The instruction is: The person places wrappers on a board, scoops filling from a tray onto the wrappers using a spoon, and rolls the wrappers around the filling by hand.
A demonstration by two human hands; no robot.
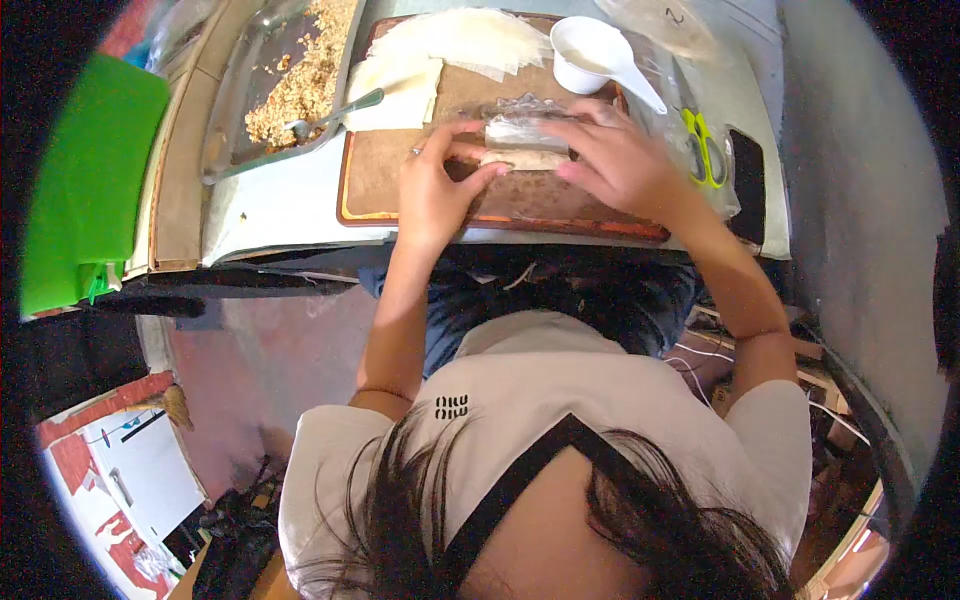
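On the brown board (390,185), a pale rolled spring roll (527,160) lies crosswise between my hands. My left hand (440,180) pinches its left end between thumb and fingers. The right end is held by my right hand (620,165), its thumb and fingers curled around it. Just behind the roll, a clear plastic sheet or bag (515,130) catches the light, and fingers of both hands touch its edges. A fan of thin round wrappers (465,42) and a stack of square wrappers (395,97) lie at the back of the board.
A glass tray (215,150) of crumbly brown filling (290,110) stands left, a spoon (340,110) leaning in it. At the right are a white handled cup (590,60), green-handled scissors (705,150) and a black phone-like slab (747,190). A green container (90,180) stands far left.
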